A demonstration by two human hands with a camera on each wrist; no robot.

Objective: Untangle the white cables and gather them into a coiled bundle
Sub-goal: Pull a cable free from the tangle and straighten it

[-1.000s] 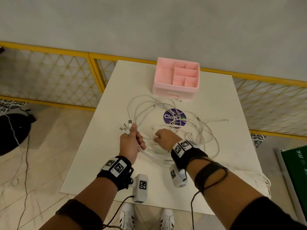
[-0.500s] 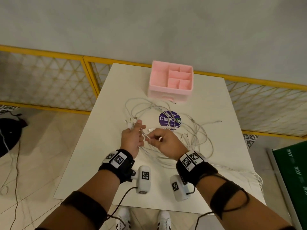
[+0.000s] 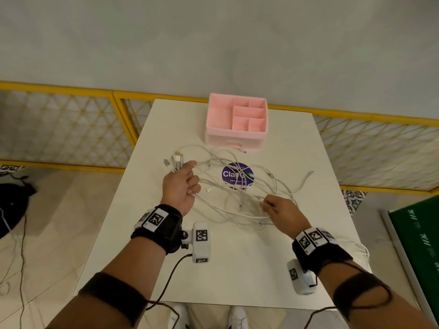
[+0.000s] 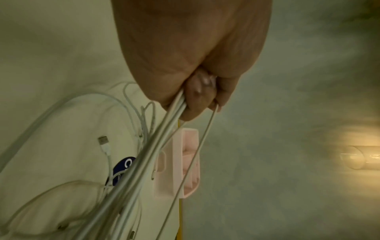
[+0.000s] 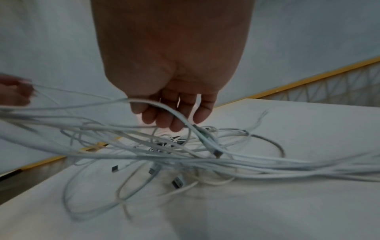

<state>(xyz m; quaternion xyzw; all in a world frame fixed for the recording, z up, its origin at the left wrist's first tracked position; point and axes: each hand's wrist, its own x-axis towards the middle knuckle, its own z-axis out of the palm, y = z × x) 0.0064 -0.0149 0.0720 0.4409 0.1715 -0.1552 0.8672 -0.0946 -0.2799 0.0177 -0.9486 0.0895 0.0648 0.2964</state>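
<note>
A tangle of white cables (image 3: 240, 195) sprawls over the middle of the white table (image 3: 237, 269). My left hand (image 3: 183, 184) grips several of them in a fist, and their plug ends (image 3: 174, 160) stick out above it. In the left wrist view the gripped strands (image 4: 144, 154) run taut down from my left hand (image 4: 197, 97). My right hand (image 3: 278, 210) is at the tangle's right side, well apart from the left. One cable (image 5: 180, 118) runs across the inside of the loosely curled fingers of that hand (image 5: 172, 116). Below it lies the rest of the tangle (image 5: 185, 159).
A pink compartment organiser (image 3: 235, 138) stands at the back of the table. A purple round sticker (image 3: 237, 174) lies under the cables, and a loose USB plug (image 3: 208, 189) beside my left hand. Yellow mesh fencing (image 3: 71, 129) runs behind; one cable hangs off the right edge (image 3: 361, 248).
My right hand has drawn away from the left hand to the right, along a cable. My left hand keeps its grip and has risen a little.
</note>
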